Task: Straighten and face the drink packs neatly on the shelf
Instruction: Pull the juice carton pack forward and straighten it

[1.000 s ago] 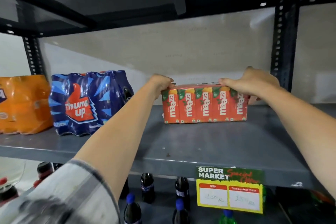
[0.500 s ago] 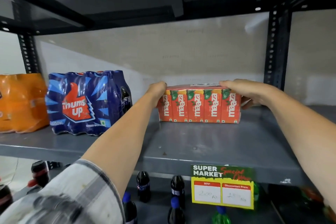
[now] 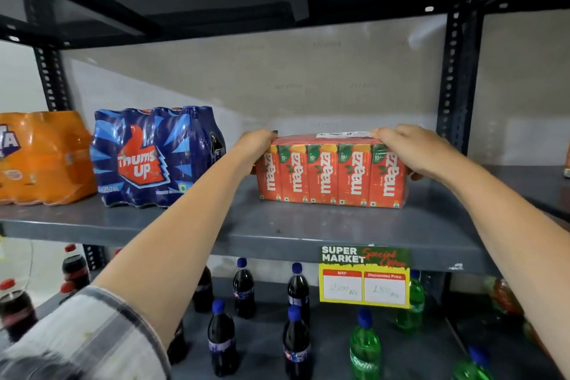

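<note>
A shrink-wrapped red Maaza carton pack (image 3: 331, 174) stands upright on the grey shelf (image 3: 277, 231), its front facing me. My left hand (image 3: 254, 148) grips its left end. My right hand (image 3: 410, 149) clasps its right top corner, thumb behind the pack. To the left stand a blue Thums Up bottle pack (image 3: 154, 157), its label facing me, and an orange bottle pack (image 3: 43, 157) cut off by the frame edge.
A yellow-and-green price tag (image 3: 365, 276) hangs on the shelf's front lip. Loose dark cola and green Sprite bottles (image 3: 296, 290) stand on the lower shelf. A perforated black upright (image 3: 456, 77) rises at the right; another shelf sits overhead.
Both hands have slid the Maaza pack a little back and square to the shelf front. My view has shifted slightly right and closer.
</note>
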`<state>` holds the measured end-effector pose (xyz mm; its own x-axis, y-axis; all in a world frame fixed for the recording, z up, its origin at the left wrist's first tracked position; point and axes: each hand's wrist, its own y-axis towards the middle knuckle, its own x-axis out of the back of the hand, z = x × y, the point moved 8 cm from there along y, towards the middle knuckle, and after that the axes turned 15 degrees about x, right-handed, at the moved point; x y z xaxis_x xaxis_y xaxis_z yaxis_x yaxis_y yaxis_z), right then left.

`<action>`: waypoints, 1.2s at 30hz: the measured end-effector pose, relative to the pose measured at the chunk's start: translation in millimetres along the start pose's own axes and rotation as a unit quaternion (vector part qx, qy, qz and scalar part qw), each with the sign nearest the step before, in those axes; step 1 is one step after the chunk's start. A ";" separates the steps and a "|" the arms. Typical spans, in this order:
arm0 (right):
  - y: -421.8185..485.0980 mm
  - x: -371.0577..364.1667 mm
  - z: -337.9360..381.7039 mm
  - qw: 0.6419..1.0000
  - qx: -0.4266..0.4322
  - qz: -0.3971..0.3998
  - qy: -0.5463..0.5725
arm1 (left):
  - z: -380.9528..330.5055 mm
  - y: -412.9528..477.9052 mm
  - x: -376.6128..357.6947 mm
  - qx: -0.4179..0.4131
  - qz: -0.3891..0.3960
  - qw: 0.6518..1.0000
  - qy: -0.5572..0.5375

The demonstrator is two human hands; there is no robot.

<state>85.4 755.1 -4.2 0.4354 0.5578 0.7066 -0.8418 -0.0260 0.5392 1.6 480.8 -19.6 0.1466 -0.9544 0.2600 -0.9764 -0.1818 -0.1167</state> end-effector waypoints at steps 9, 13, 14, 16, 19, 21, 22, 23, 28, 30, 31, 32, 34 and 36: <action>-25.4 14.5 20.4 0.996 0.047 -0.043 -0.056 | 20.2 -32.6 14.3 -0.069 -0.003 0.995 -0.067; -30.6 14.2 18.0 0.997 0.045 -0.047 -0.042 | 25.2 -45.4 24.1 -0.137 -0.056 0.986 -0.075; -32.0 14.4 17.8 0.997 0.046 -0.051 -0.033 | 24.7 -51.5 27.6 -0.151 -0.076 0.983 -0.075; -34.8 15.1 17.7 0.997 0.050 -0.058 -0.026 | 23.5 -58.1 32.3 -0.183 -0.106 0.975 -0.065; -39.9 16.5 19.1 0.996 0.053 -0.065 -0.026 | 23.9 -64.4 35.0 -0.196 -0.121 0.972 -0.057; -43.6 17.9 20.6 0.996 0.056 -0.071 -0.027 | 24.0 -66.1 35.8 -0.198 -0.129 0.970 -0.059; -45.5 18.5 21.7 0.995 0.058 -0.075 -0.029 | 24.2 -67.9 36.3 -0.198 -0.133 0.969 -0.059; -46.8 19.0 22.5 0.995 0.059 -0.080 -0.030 | 24.4 -69.5 36.7 -0.198 -0.135 0.969 -0.062; -52.1 20.3 25.5 0.994 0.056 -0.092 -0.020 | 26.0 -74.8 37.8 -0.214 -0.142 0.964 -0.067; -53.6 19.7 25.1 0.994 0.052 -0.099 -0.012 | 26.9 -76.7 38.4 -0.219 -0.145 0.962 -0.070; -53.9 19.3 24.5 0.994 0.049 -0.102 -0.009 | 26.9 -76.8 38.5 -0.221 -0.143 0.962 -0.070; -53.8 18.9 23.9 0.994 0.044 -0.104 -0.008 | 27.0 -76.9 38.7 -0.222 -0.142 0.962 -0.069; -53.4 19.0 23.3 0.994 0.035 -0.107 -0.002 | 27.4 -76.4 38.8 -0.219 -0.139 0.963 -0.070; -53.9 18.4 23.9 0.994 0.034 -0.107 0.006 | 27.2 -77.6 40.4 -0.221 -0.145 0.962 -0.070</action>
<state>146.4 746.9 -9.3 0.5983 0.5657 0.5674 -0.7064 0.0383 0.7067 87.6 449.9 -26.1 0.4134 -0.9066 0.0841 -0.8582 -0.3571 0.3688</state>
